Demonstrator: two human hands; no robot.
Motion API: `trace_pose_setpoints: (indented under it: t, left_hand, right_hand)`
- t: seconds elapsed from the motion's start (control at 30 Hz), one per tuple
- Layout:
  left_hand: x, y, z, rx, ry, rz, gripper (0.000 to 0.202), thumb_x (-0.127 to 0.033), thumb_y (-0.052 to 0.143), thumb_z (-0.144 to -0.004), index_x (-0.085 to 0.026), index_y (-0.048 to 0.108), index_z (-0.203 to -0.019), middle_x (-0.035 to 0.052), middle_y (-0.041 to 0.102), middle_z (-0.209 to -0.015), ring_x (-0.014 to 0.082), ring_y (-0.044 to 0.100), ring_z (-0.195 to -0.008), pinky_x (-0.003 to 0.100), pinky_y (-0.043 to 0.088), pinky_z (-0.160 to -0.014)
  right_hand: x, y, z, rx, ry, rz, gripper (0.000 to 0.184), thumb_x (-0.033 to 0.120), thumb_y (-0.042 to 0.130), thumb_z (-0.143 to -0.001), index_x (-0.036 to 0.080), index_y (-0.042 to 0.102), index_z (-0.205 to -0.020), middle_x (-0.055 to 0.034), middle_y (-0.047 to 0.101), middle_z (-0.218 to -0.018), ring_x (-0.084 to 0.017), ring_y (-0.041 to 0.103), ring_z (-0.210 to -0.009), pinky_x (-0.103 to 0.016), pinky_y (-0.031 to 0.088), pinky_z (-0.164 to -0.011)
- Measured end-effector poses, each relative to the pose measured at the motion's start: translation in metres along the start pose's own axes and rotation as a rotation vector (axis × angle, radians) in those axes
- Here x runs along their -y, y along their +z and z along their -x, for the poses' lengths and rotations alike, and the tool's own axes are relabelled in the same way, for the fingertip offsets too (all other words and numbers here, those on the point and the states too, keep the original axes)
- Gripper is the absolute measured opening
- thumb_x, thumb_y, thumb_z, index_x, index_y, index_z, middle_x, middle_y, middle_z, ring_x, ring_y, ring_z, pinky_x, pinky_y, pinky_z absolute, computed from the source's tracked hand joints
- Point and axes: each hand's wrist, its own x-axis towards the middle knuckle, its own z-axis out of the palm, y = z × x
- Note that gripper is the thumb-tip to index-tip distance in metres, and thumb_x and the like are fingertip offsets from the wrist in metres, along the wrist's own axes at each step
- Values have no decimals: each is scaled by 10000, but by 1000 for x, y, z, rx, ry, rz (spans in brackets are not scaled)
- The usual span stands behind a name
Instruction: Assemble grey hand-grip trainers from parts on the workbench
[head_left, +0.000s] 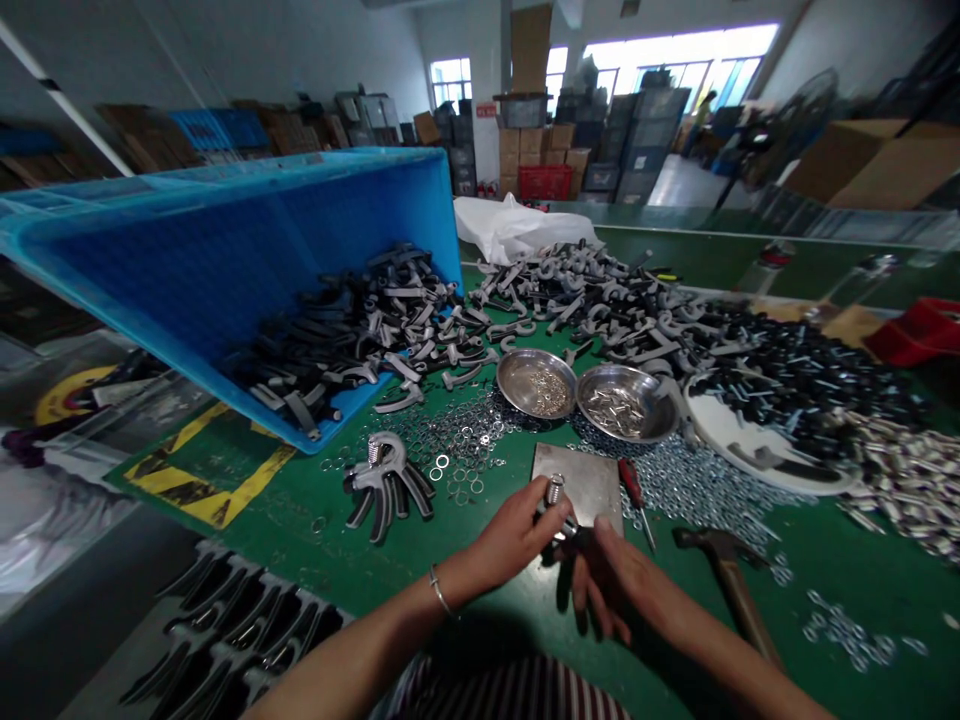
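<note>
My left hand [514, 532] is closed on a hand grip strengthener, whose coil spring [555, 488] stands up between thumb and fingers. My right hand [619, 580] meets it from the other side, thumb and forefinger closed around a dark part of the same piece; its lower fingers hang loosely. Much of the held piece is hidden by both hands. Beneath and behind them lies a square metal plate [577, 470]. A red-handled screwdriver [632, 485] is beside the plate, and a claw hammer [731, 580] rests right of my right hand. Left of my hands sit several assembled hand grips [388, 480].
A tilted blue crate [360, 200] spills grey-black handles at the left. Two metal bowls [536, 352] hold small parts. Loose washers [465, 440] and nuts [720, 510] cover the table nearby. Black knobs with bolts [810, 370] lie right, near a white tray [750, 470].
</note>
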Motion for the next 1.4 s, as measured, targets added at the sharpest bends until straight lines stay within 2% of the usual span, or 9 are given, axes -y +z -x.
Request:
trace_pose_setpoints:
  t: [0.13, 0.33, 0.5, 0.63, 0.8, 0.97, 1.13, 1.3, 1.4]
  left_hand:
    - [9, 2, 2, -75, -47, 59, 246, -396, 436, -999, -180, 547, -959, 27, 611, -916, 170, 557, -852, 285, 438, -791]
    - [3, -4, 9, 33, 80, -41, 235, -385, 446, -989, -178, 555, -967, 51, 613, -947, 179, 547, -871, 301, 438, -819]
    - [6, 0, 7, -49, -36, 58, 242, -388, 412, -1012, -180, 528, -970, 31, 583, -905, 168, 541, -844, 300, 455, -818]
    - [3, 2, 6, -12, 193, 73, 187, -342, 428, -1014, -187, 533, -1014, 81, 568, -1075, 191, 546, -1036, 326, 452, -946]
    - [5, 11, 5, -149, 148, 43, 179, -289, 373, -1031, -187, 521, -1041, 78, 554, -1043, 186, 546, -1009, 346, 466, -949]
    - [8, 18, 8, -75, 247, -67, 101, -258, 448, -996, -189, 521, -987, 106, 542, -1169, 200, 551, -1069, 359, 469, -961]
    - [13, 28, 7, -280, 127, -20, 171, -260, 353, -1030, -183, 506, -1023, 87, 559, -1023, 188, 552, -959, 364, 483, -907]
    - [12, 29, 7, -138, 302, -113, 106, -253, 453, -991, -180, 521, -956, 102, 554, -1035, 199, 556, -963, 351, 489, -870]
    - [13, 30, 6, -216, 259, -83, 133, -231, 394, -1013, -182, 507, -964, 85, 548, -998, 187, 545, -942, 346, 477, -877]
  right_hand:
    - [-1, 0, -6, -455, -297, 555, 525, 709, 578, -833, 195, 599, -939, -108, 671, -880, -248, 646, -782, -334, 487, -656]
    - [-2, 15, -9, 126, 11, -54, 745, 698, 53, -967, 190, 576, -813, 8, 540, -511, -121, 428, -356, -234, 351, -387]
    - [0, 6, -6, -269, -179, 248, 507, 702, 551, -859, 197, 593, -843, -47, 650, -727, -154, 570, -583, -246, 434, -522]
    - [-4, 5, -6, 54, 69, 25, 730, 691, 66, -971, 185, 578, -848, 17, 519, -489, -113, 367, -332, -246, 324, -378]
    - [-3, 6, -8, -301, -185, 211, 478, 688, 569, -852, 211, 549, -836, -31, 613, -741, -136, 531, -573, -234, 394, -498]
    - [-7, 6, -9, 87, 152, -137, 663, 723, 90, -948, 227, 508, -810, 59, 423, -460, -110, 267, -315, -249, 259, -354]
    - [-5, 5, -7, -302, -136, 71, 472, 687, 592, -832, 220, 524, -808, -20, 579, -744, -145, 520, -605, -243, 403, -531]
    - [-7, 8, -5, 40, 52, -197, 622, 705, 140, -968, 228, 496, -786, 82, 368, -481, -94, 237, -340, -231, 272, -364]
    - [-12, 8, -4, -156, -83, -114, 495, 698, 500, -891, 211, 534, -810, 20, 545, -640, -101, 432, -477, -217, 347, -454]
